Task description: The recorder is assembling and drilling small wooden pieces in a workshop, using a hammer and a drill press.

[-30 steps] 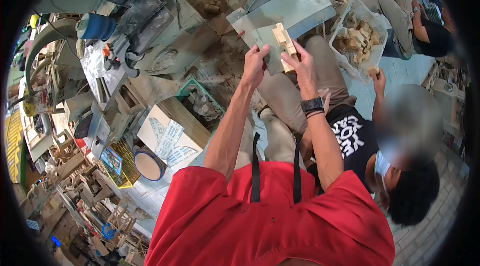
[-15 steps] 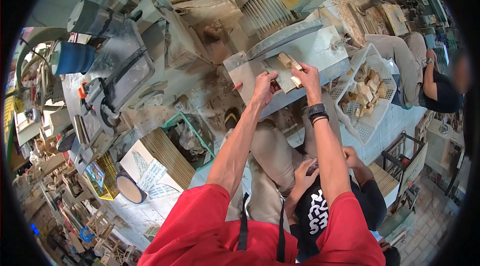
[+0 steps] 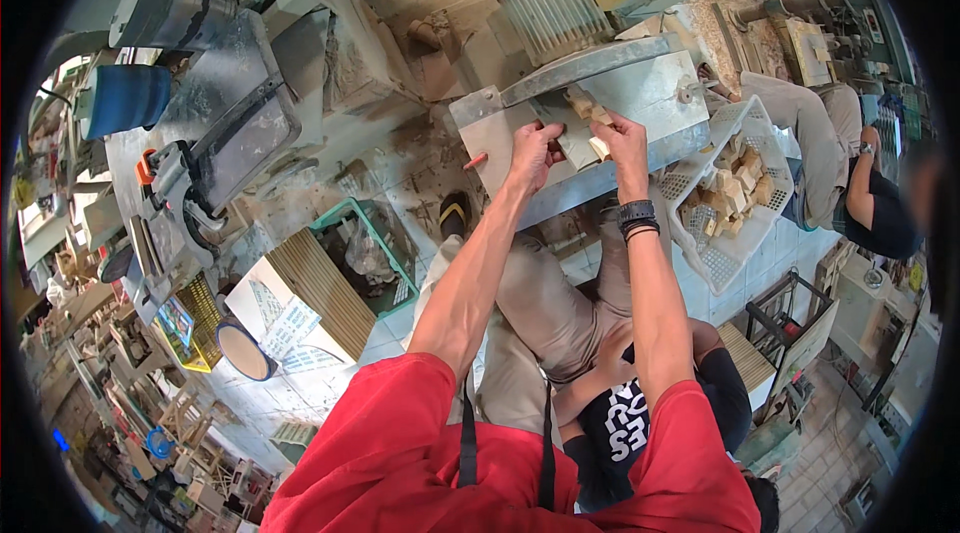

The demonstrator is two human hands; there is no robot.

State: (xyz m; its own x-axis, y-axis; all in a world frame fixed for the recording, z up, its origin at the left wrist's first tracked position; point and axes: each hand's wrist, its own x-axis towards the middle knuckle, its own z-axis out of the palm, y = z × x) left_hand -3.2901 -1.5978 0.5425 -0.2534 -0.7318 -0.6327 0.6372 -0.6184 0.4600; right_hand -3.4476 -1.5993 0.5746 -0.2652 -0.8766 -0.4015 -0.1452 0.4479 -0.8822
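My two hands meet over the pale metal table of a disc sander. Between the thumb and fingers of my right hand is a small pale wood block. Further small wood pieces lie just beyond it, close to the sanding disc. My left hand is closed at the left edge of a flat plate on the table; what its fingers pinch, if anything, is hidden. A red stick-like piece pokes out left of that hand.
The disc's ribbed motor stands behind. At right, a white plastic basket holds many wood blocks. A green crate sits lower left. A person in a black shirt is close below my right arm; another person sits far right.
The view has shifted a little. Both my hands stay over the sander table, the right one still gripping the wood block. The nearby person's hands have moved and are now blurred.
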